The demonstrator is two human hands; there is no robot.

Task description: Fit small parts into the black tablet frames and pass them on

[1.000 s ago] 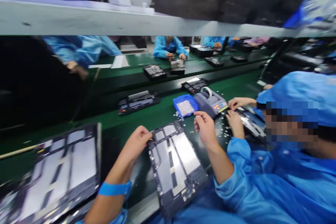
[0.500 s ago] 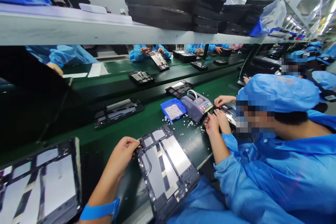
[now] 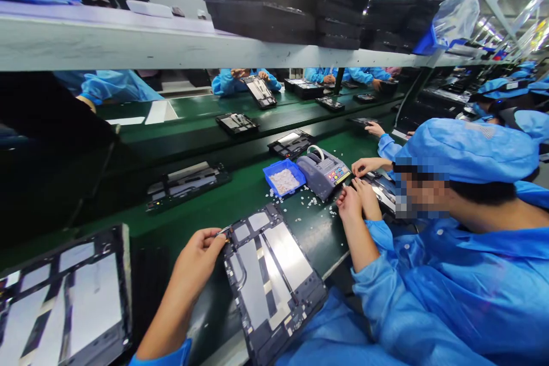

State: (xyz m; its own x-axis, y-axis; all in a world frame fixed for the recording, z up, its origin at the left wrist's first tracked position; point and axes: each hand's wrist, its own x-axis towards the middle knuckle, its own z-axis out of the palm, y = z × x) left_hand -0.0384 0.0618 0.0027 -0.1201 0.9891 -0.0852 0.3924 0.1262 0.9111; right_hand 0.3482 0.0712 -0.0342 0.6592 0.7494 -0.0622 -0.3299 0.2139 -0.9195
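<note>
Green conveyor belt [image 3: 240, 194] is seen running from near left to far right beneath a grey shelf [image 3: 128, 46] loaded with stacked black trays [image 3: 300, 6]. At the near edge an opened tablet back frame, dark with silver plates, [image 3: 270, 274] is laid flat, angled toward the near right. Its far left corner is pinched by the left hand [image 3: 199, 260], whose fingers are curled tight around that corner. The right hand [image 3: 349, 206] is stretched to the right, resting on the belt among scattered white bits [image 3: 315, 201], just beside a co-worker's hand [image 3: 368, 197]; whether anything is gripped by it cannot be told. A small blue plastic bin of white pieces [image 3: 283, 178] and a grey tape dispenser with coloured buttons [image 3: 322, 170] are placed side by side beyond the frame. A second opened tablet frame [image 3: 64, 303] is lying at the near left. A co-worker in a blue cap and smock [image 3: 463, 229] is bent over the belt at the right.
</note>
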